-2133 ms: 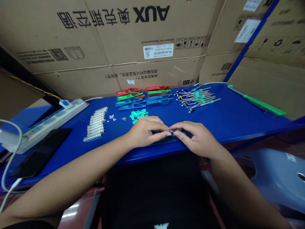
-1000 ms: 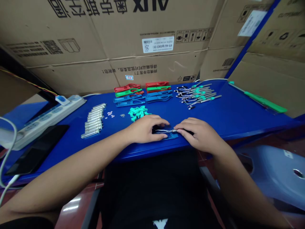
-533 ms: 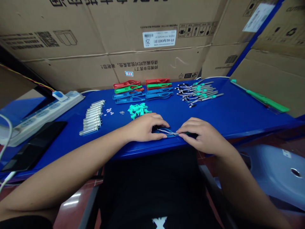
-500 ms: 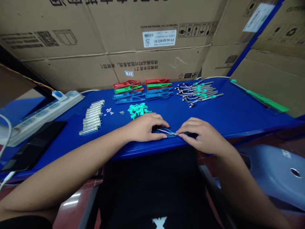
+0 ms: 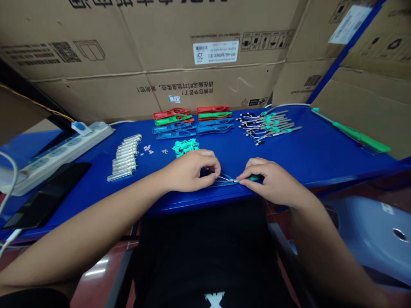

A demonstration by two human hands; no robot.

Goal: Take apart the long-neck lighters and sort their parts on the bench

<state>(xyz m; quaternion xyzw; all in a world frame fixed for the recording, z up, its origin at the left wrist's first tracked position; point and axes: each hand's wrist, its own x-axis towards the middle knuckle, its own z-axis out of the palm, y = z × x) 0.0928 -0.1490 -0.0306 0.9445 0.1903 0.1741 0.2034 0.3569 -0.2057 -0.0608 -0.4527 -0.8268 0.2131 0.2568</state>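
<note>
At the table's front edge lies a blue plastic handle shell (image 5: 224,182), partly covered by my fingers. My left hand (image 5: 195,171) is closed, thumb and forefinger pinching thin white wires (image 5: 225,178) above the shell. Something dark shows inside its curled fingers. To the right, my right hand (image 5: 272,179) pinches the wired end of a metal rod with a teal collar (image 5: 254,177); most of that rod is hidden behind the fingers. Just beyond my left hand is a pile of teal plastic pieces (image 5: 184,146).
Red, green and blue shells (image 5: 215,124) are stacked at the back. Wired rods with teal collars (image 5: 272,124) lie back right, near a green-handled tool (image 5: 361,136). Clear tubes (image 5: 124,158), small pink pieces (image 5: 147,149), tiny screws (image 5: 165,151), a power strip (image 5: 67,149) and a black phone (image 5: 45,194) are left.
My left hand has drawn back slightly to the left, its fingertips now closed together on the wires. My right hand stays nearly in place, and more of the teal collar shows.
</note>
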